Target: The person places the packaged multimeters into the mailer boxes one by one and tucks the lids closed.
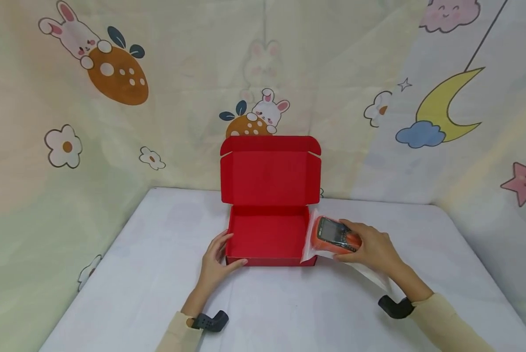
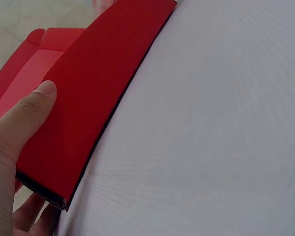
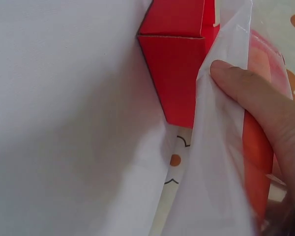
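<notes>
A red cardboard box (image 1: 272,262) stands in the middle of the table with its lid (image 1: 269,178) raised at the back and its inside bare. My left hand (image 1: 214,259) grips the front left corner, thumb on the front wall (image 2: 83,103) and fingers round the left side. Just right of the box, my right hand (image 1: 373,247) holds an orange multimeter (image 1: 331,233) with a dark face, tilted and raised above the table. A clear plastic bag (image 3: 211,162) wraps it, its edge overlapping the box's right wall in the head view. The right thumb presses on the bag.
A white cloth covers the table (image 1: 157,234). Behind and at both sides hangs a printed fabric backdrop (image 1: 188,112) with rabbits, flowers and a moon. Black cameras sit on the left wrist (image 1: 211,321) and the right wrist (image 1: 396,307).
</notes>
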`<action>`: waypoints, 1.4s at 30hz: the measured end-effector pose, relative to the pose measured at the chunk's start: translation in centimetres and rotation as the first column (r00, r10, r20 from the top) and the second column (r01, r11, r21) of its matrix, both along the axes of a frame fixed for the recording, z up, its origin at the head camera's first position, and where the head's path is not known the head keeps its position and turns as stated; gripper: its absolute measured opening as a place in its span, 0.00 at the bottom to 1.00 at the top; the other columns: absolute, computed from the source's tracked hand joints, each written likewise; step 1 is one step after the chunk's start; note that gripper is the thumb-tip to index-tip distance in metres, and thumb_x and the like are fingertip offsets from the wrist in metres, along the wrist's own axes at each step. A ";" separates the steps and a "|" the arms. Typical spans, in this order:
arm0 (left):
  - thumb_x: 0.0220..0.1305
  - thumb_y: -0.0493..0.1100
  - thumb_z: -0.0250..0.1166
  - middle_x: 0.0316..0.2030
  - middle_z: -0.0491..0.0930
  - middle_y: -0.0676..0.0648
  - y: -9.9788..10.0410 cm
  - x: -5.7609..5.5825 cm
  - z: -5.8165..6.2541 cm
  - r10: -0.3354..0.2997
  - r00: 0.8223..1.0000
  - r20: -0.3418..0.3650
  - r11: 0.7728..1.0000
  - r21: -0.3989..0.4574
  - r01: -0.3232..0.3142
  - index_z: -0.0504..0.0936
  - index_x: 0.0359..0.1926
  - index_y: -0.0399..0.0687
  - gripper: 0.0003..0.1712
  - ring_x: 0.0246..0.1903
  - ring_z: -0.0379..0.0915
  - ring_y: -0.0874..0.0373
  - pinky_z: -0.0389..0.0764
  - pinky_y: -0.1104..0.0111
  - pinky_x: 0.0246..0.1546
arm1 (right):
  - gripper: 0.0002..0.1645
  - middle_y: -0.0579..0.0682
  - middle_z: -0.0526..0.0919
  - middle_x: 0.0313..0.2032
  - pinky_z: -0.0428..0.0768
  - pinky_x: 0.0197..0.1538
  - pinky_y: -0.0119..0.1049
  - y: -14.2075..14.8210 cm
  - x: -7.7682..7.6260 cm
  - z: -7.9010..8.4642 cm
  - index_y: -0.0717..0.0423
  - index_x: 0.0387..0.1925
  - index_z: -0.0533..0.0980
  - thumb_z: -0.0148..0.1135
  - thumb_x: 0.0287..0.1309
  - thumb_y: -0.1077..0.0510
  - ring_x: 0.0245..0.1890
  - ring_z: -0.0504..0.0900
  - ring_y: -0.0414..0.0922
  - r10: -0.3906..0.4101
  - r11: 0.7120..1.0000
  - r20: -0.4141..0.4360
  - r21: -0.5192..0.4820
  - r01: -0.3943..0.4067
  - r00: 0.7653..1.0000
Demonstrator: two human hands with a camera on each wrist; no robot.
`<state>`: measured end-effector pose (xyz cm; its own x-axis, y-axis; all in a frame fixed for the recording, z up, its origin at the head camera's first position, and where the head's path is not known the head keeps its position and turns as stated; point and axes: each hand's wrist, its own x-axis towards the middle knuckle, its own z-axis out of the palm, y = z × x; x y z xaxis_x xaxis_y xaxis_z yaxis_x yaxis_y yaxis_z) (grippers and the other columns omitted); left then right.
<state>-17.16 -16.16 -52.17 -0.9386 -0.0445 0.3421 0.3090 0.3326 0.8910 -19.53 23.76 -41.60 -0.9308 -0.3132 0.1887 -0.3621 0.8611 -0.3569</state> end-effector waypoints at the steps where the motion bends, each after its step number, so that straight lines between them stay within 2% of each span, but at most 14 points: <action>1: 0.47 0.42 0.79 0.68 0.66 0.44 0.0 0.0 0.0 0.000 1.000 -0.003 1.000 -0.001 0.000 0.73 0.63 0.47 0.41 0.66 0.65 0.43 0.73 0.54 0.58 | 0.54 0.60 0.81 0.49 0.76 0.38 0.54 -0.1 -0.1 0.0 0.57 0.64 0.71 0.79 0.35 0.38 0.42 0.76 0.51 0.003 1.000 -0.003 0.009 -0.002 1.000; 7: 0.47 0.43 0.79 0.68 0.66 0.43 0.3 0.0 -0.2 0.005 1.000 -0.014 1.000 -0.009 -0.006 0.73 0.63 0.48 0.40 0.65 0.65 0.42 0.73 0.52 0.57 | 0.54 0.61 0.81 0.49 0.76 0.39 0.54 -0.9 -1.0 0.2 0.58 0.63 0.71 0.79 0.36 0.38 0.42 0.76 0.53 0.013 0.998 0.004 0.061 -0.013 1.000; 14: 0.46 0.43 0.79 0.67 0.67 0.44 0.5 0.3 -0.5 0.002 1.000 -0.002 1.000 -0.015 -0.002 0.74 0.63 0.49 0.40 0.65 0.66 0.44 0.74 0.54 0.57 | 0.55 0.59 0.81 0.47 0.78 0.40 0.60 -1.5 -1.4 -0.5 0.59 0.64 0.71 0.78 0.35 0.37 0.42 0.76 0.51 0.003 0.998 0.053 0.062 -0.006 0.999; 17: 0.46 0.44 0.79 0.67 0.66 0.43 0.7 0.7 -0.6 -0.009 1.000 0.003 1.000 -0.011 0.009 0.74 0.63 0.48 0.41 0.65 0.66 0.43 0.74 0.53 0.57 | 0.55 0.59 0.80 0.47 0.79 0.39 0.57 -1.8 -1.4 -0.5 0.57 0.64 0.71 0.78 0.35 0.36 0.41 0.76 0.51 0.003 0.997 0.053 0.076 -0.007 0.999; 22: 0.46 0.43 0.79 0.68 0.66 0.45 0.7 0.7 -0.4 -0.015 1.000 0.017 1.000 0.008 0.015 0.73 0.63 0.49 0.42 0.65 0.66 0.44 0.73 0.53 0.58 | 0.54 0.59 0.81 0.47 0.76 0.36 0.50 -2.4 -1.8 -0.3 0.54 0.63 0.72 0.78 0.34 0.36 0.38 0.76 0.50 0.028 0.995 0.007 0.092 -0.029 1.000; 29: 0.46 0.43 0.79 0.68 0.65 0.45 0.4 0.5 0.1 -0.012 1.000 0.016 1.000 -0.003 0.012 0.73 0.63 0.48 0.42 0.66 0.65 0.44 0.73 0.54 0.59 | 0.55 0.60 0.80 0.50 0.75 0.37 0.52 -3.5 -2.8 0.2 0.53 0.65 0.71 0.78 0.35 0.35 0.40 0.76 0.50 0.039 0.995 0.029 0.087 -0.041 0.999; 34: 0.46 0.44 0.79 0.68 0.65 0.45 0.1 0.4 0.3 -0.007 1.000 0.021 1.000 -0.005 0.007 0.73 0.63 0.47 0.42 0.66 0.65 0.45 0.73 0.55 0.59 | 0.55 0.59 0.80 0.48 0.74 0.36 0.49 -4.2 -3.3 0.7 0.53 0.64 0.71 0.78 0.34 0.35 0.39 0.77 0.50 0.053 0.992 0.019 0.117 -0.055 0.998; 42: 0.47 0.45 0.79 0.68 0.65 0.47 0.1 0.4 0.5 0.002 1.000 0.027 1.000 0.003 -0.002 0.73 0.64 0.50 0.42 0.66 0.65 0.47 0.73 0.56 0.59 | 0.56 0.58 0.80 0.48 0.74 0.37 0.50 -5.2 -3.9 1.4 0.55 0.64 0.71 0.78 0.33 0.34 0.39 0.77 0.50 0.079 0.986 0.032 0.148 -0.083 0.996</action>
